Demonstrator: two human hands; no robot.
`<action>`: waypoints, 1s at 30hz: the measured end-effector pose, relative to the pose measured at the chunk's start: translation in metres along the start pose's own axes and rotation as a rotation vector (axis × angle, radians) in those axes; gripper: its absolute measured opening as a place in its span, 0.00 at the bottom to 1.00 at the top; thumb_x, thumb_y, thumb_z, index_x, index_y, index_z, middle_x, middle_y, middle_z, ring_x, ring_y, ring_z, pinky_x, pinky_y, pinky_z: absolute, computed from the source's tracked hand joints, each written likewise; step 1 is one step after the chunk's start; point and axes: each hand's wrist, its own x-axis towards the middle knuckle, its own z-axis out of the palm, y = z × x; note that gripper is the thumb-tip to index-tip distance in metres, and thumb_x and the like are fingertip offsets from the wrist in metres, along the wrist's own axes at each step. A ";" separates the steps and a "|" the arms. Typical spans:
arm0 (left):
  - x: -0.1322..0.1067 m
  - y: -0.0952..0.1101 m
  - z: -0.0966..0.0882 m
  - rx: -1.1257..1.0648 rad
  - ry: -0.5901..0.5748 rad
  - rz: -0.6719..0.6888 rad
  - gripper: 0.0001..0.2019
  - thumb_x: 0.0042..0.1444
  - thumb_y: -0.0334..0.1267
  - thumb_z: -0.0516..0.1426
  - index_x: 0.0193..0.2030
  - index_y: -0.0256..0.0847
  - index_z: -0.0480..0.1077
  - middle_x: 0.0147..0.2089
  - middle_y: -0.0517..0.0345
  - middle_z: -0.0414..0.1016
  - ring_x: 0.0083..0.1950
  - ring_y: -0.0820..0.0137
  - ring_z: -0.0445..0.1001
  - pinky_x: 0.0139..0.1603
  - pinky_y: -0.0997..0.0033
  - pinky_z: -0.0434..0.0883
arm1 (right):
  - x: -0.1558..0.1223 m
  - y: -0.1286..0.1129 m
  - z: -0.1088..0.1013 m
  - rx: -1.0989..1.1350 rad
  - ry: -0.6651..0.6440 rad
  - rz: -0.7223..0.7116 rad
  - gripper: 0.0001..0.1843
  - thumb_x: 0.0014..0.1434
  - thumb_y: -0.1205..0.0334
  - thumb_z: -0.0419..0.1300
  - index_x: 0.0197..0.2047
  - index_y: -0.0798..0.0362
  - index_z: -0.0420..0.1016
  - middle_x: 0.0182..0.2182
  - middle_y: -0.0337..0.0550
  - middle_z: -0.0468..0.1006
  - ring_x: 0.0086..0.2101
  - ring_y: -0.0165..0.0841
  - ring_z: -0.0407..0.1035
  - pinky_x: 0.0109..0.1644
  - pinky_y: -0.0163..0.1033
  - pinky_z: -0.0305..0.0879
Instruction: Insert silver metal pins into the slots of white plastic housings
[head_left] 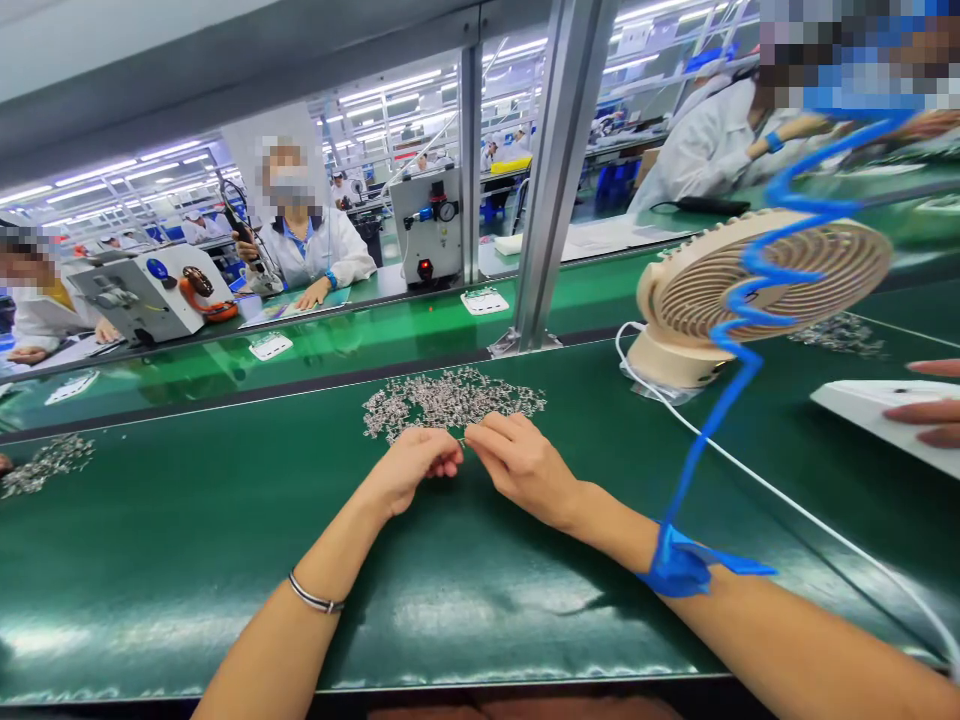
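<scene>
On the green tabletop (187, 520) lies a spread pile of small silvery metal parts (450, 395). Just in front of it, my left hand (420, 462) is closed, with the fingers curled and the thumb toward the middle. Close beside it my right hand (521, 465) makes a pinch, its fingertips nearly meeting the left hand's. A tiny metal part shows between the two hands; its exact shape is too small to make out. A blue wrist strap (679, 565) with a coiled cord is round my right wrist, and a bracelet (315, 595) is on my left.
A beige fan (675, 340) stands at the right, its white cable (795, 500) running across the table. Another person's hand (930, 410) touches a white panel (885, 410) at the right edge. Behind a metal post (551, 180), flat white pieces (484, 300) lie on a green belt (375, 325).
</scene>
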 end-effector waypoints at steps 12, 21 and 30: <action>0.000 -0.011 0.008 0.405 0.067 0.210 0.09 0.51 0.37 0.47 0.22 0.39 0.59 0.25 0.58 0.59 0.30 0.70 0.60 0.40 0.65 0.63 | 0.007 -0.010 -0.003 0.933 -0.245 0.829 0.13 0.54 0.52 0.57 0.29 0.55 0.67 0.21 0.38 0.68 0.23 0.27 0.60 0.28 0.34 0.57; -0.004 -0.013 0.013 0.676 0.140 0.307 0.08 0.56 0.34 0.47 0.28 0.38 0.64 0.35 0.49 0.66 0.39 0.62 0.63 0.47 0.56 0.61 | 0.014 -0.002 -0.007 1.209 -0.288 1.269 0.12 0.37 0.59 0.62 0.23 0.55 0.64 0.18 0.37 0.68 0.20 0.23 0.57 0.26 0.32 0.53; 0.006 -0.015 -0.003 0.436 0.120 0.112 0.15 0.56 0.34 0.44 0.25 0.36 0.67 0.22 0.58 0.69 0.25 0.74 0.67 0.25 0.77 0.64 | 0.007 0.013 -0.009 0.436 -0.043 0.608 0.08 0.53 0.61 0.51 0.30 0.52 0.71 0.27 0.41 0.73 0.29 0.32 0.65 0.36 0.38 0.60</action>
